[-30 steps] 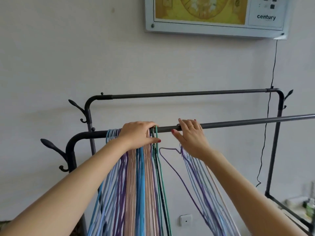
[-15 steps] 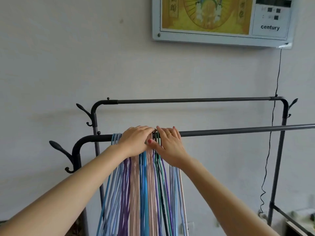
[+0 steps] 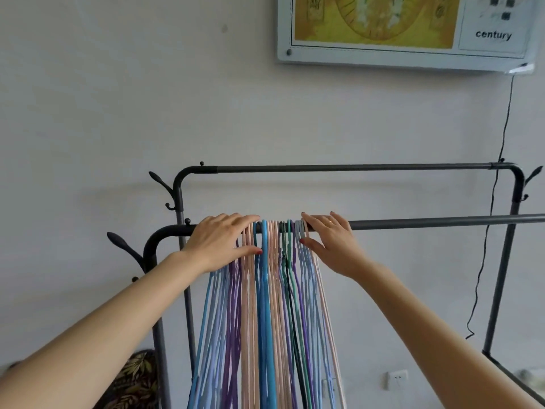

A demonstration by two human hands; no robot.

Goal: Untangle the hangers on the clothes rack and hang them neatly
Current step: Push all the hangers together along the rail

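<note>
Several thin hangers in blue, purple, pink and green hang close together from the near rail of a dark metal clothes rack. My left hand lies over the left end of the bunch with fingers stretched across the rail and thumb under the hooks. My right hand rests on the rail at the right end of the bunch, fingers straight, thumb against the outermost hangers. Neither hand grips a hanger. The hooks under my left hand are hidden.
A second, higher rail runs behind the near one. Coat hooks stick out at the rack's left end. A framed picture hangs on the wall, its black cord running down at the right. The near rail is bare to the right.
The right-hand group of hangers has been slid left into one tight bunch. My hands came together, then spread apart to the bunch's two ends.
</note>
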